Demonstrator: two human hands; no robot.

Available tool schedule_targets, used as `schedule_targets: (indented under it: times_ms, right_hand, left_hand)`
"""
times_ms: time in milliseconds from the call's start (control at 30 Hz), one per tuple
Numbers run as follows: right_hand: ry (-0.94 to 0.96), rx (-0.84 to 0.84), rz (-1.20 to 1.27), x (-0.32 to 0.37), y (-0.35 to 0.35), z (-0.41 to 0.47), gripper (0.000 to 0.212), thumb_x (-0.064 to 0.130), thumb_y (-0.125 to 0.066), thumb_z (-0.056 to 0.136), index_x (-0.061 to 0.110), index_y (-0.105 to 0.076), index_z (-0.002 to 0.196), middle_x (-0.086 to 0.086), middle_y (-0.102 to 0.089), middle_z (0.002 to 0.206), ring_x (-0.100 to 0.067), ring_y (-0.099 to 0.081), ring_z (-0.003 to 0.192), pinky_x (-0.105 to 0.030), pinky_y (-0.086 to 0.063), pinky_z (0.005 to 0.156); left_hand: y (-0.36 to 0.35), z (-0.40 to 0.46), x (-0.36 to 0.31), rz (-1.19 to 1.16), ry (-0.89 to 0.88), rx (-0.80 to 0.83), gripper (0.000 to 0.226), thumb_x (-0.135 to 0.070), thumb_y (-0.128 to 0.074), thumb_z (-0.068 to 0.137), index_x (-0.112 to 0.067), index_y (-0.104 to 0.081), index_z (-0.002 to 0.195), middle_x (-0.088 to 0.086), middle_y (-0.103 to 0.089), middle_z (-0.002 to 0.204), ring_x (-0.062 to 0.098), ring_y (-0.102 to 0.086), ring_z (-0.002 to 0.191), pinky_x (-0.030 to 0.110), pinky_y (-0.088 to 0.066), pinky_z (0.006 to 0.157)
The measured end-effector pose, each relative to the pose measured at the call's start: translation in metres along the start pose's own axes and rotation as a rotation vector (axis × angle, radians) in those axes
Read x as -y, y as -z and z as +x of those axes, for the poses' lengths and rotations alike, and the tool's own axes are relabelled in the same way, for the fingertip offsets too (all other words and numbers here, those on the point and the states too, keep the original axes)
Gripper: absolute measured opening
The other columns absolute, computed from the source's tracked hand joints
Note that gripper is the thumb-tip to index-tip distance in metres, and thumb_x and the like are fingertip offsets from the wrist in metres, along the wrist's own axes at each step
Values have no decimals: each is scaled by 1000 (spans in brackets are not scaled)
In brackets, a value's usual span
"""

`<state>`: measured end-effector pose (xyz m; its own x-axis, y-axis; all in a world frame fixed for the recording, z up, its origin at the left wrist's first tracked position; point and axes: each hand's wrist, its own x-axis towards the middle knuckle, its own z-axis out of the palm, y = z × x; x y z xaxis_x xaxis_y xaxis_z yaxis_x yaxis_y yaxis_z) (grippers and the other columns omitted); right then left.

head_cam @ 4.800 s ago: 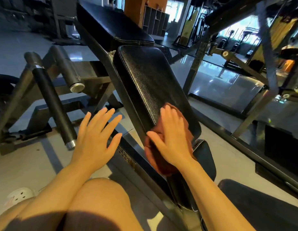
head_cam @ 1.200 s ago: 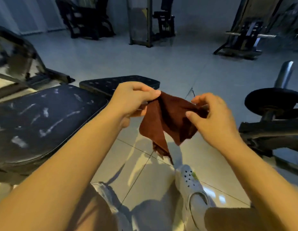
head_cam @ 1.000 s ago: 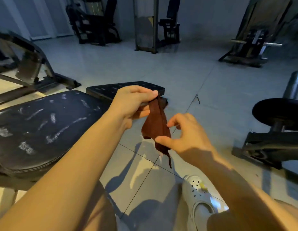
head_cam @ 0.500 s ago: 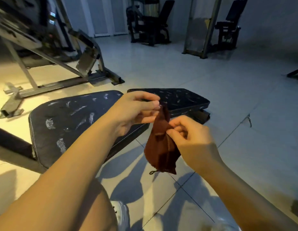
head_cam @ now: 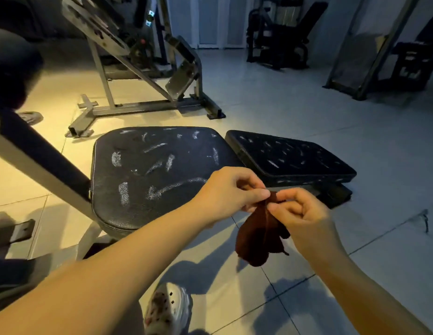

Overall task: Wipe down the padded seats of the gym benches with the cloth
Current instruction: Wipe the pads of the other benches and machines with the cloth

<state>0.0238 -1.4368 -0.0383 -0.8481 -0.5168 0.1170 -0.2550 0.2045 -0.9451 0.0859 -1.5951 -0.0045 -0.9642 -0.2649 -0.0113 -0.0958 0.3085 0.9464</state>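
A dark red cloth (head_cam: pixel 259 235) hangs bunched in the air over the floor tiles. My left hand (head_cam: pixel 228 192) pinches its top edge between thumb and fingers. My right hand (head_cam: pixel 299 217) pinches the same top edge right beside it. Just behind my hands lies a low black padded bench seat (head_cam: pixel 147 175) with worn white scuffs. A second, smaller black pad (head_cam: pixel 288 157) joins it on the right. Neither hand touches the pads.
A grey metal machine frame (head_cam: pixel 138 68) stands behind the bench on the left. A dark padded bar (head_cam: pixel 39 151) slants in from the left edge. More gym machines (head_cam: pixel 278 35) stand at the back. My shoe (head_cam: pixel 167 308) is on the tiles below.
The view has swung left, so the scuffed bench now sits centred ahead. Both hands have kept hold of the cloth and regripped its top edge close together.
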Motion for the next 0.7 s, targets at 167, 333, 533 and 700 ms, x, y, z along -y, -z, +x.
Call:
schedule_targets:
  times_ms: [167,333,533,700]
  right_hand:
    - [100,176,-102,13,-27,24,8,16,-62,93,20,-57,89,13,-55,49,1,-52,51,-22,-44,56]
    - [162,270,-220,32,-56,21,11,30,-65,90,21,-61,84,11,-54,53,-2,-50,53,-34,-48,60]
    - [263,306,-370,78,-81,23,9,31,-68,89,26,-61,86,3,-61,63,-16,-64,69,-47,-56,76]
    - [196,359,-213,59,-76,32,7,19,-68,90,21,-64,84,-5,-70,70,-16,-70,70,-51,-56,80]
  left_hand:
    - [20,-10,-1,143,-80,-234,11,-21,-72,86,-10,-70,87,6,-69,78,20,-68,73,31,-60,65]
    - [46,-32,-1,487,-214,-348,13,-32,-74,84,-19,-72,83,-6,-69,74,8,-63,68,38,-53,72]
    - [75,-58,3,415,-182,-473,8,-32,-73,83,-23,-72,83,-14,-65,72,-2,-60,67,32,-54,72]
    - [85,-62,3,407,-133,-447,11,-36,-74,81,-25,-73,83,-8,-69,78,2,-63,72,36,-57,74]
